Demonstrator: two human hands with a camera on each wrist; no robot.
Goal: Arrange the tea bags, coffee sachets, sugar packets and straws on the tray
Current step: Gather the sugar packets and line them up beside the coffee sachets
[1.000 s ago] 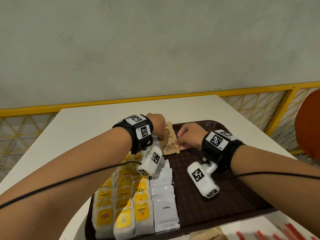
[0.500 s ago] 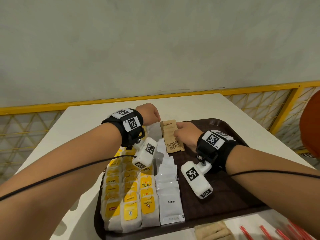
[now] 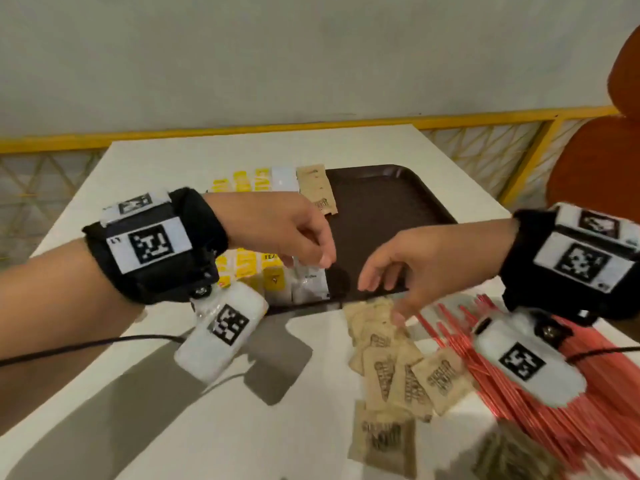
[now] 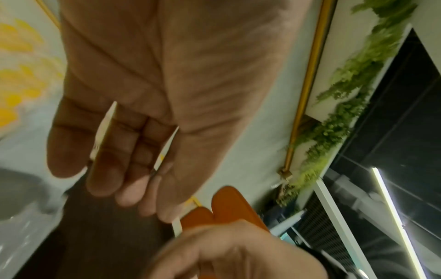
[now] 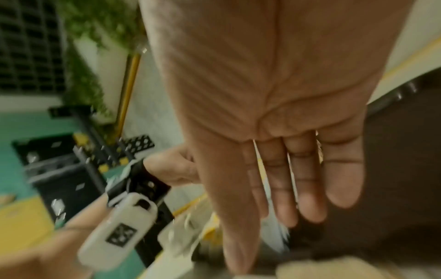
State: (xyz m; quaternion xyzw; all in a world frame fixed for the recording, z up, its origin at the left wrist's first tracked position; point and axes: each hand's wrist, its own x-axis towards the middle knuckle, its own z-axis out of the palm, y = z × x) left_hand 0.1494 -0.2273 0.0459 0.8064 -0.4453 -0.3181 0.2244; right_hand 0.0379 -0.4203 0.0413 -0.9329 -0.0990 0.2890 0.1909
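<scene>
Your head camera looks forward and down over the white table (image 3: 173,161) toward its far edge, both wrists close below. Each wrist camera sits tight against its palm, looking along the fingers: the left hand (image 4: 148,117), the right hand (image 5: 274,132). All three views share the brown tray (image 3: 388,209).

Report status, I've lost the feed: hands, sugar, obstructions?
Left hand and right hand open, empty. One sugar packet on tray; loose pile on table. Nothing blocking.

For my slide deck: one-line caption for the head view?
Right hand reaches toward loose brown sugar packets beside a half-filled tray; left hand hovers.
</scene>
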